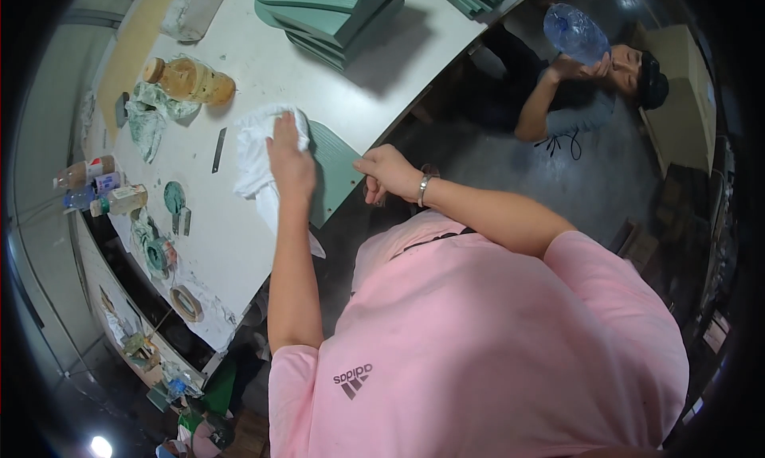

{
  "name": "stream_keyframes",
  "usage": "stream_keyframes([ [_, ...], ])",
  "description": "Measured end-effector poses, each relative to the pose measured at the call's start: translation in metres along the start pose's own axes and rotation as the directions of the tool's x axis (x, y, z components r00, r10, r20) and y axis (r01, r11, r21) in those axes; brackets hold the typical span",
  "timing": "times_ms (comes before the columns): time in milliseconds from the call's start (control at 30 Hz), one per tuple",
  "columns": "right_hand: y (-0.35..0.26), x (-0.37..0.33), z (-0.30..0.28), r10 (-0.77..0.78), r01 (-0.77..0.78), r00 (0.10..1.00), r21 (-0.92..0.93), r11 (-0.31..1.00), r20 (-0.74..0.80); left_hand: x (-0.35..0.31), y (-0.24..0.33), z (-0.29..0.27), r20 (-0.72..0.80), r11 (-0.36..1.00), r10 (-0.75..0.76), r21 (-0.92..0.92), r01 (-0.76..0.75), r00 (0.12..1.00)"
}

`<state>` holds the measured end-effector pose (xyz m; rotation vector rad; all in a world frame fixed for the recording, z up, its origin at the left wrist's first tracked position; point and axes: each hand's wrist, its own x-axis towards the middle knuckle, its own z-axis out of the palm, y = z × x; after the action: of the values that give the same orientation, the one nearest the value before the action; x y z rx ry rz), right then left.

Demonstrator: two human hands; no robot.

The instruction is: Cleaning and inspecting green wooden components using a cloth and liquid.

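A white-topped worktable (231, 235) runs aslant through a workshop with a dark grey floor (486, 167). Nearest, at the table's edge, the right hand (388, 171) hangs with curled fingers beside the corner of a flat, muted-green panel with a curved outline (331, 175); whether its fingertips pinch that corner cannot be told. The panel lies on the tabletop, partly under a crumpled white cloth (256, 143). The left hand (292, 167) rests palm down on this cloth, fingers stretched out; its palm is hidden, so I cannot tell whether it grasps any fabric.

The panel looks thin, stiff and fairly light, its smooth face perhaps slippery; opposite edges would offer the surest hold. The cloth seems soft and limp, best gathered into a pad under the palm.

Farther off lie a narrow dark strip (219, 150) and an amber plastic bottle (195, 81), then a stack of similar green panels (339, 16). Past the table, a co-worker (578, 107) holds a clear bluish plastic bottle (575, 34).
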<state>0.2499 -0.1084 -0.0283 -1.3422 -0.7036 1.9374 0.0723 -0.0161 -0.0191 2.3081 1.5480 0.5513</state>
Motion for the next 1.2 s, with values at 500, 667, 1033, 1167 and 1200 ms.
stream_keyframes([
  [500,0.011,0.001,0.004,-0.051,0.055,0.993,0.040,0.998,-0.108,-0.028,0.013,0.007,0.048,0.998,0.068,-0.002,-0.068,0.997],
  [667,0.011,-0.001,0.011,-0.069,0.075,0.991,0.048,0.996,-0.117,-0.018,-0.020,-0.009,-0.081,0.989,-0.145,-0.019,0.144,0.986],
  [1033,0.016,0.005,0.008,-0.049,0.054,0.991,0.029,0.998,-0.128,-0.075,0.006,-0.017,-0.184,0.994,-0.106,-0.027,0.103,0.977],
  [1167,0.013,-0.005,0.010,-0.024,0.041,0.994,0.151,0.988,-0.109,-0.104,-0.017,-0.025,-0.213,0.954,-0.214,-0.256,0.157,0.953],
  [1200,0.013,-0.007,0.007,-0.027,0.044,0.993,0.151,0.988,-0.113,-0.119,-0.029,-0.029,-0.212,0.902,-0.335,-0.353,0.248,0.918],
])
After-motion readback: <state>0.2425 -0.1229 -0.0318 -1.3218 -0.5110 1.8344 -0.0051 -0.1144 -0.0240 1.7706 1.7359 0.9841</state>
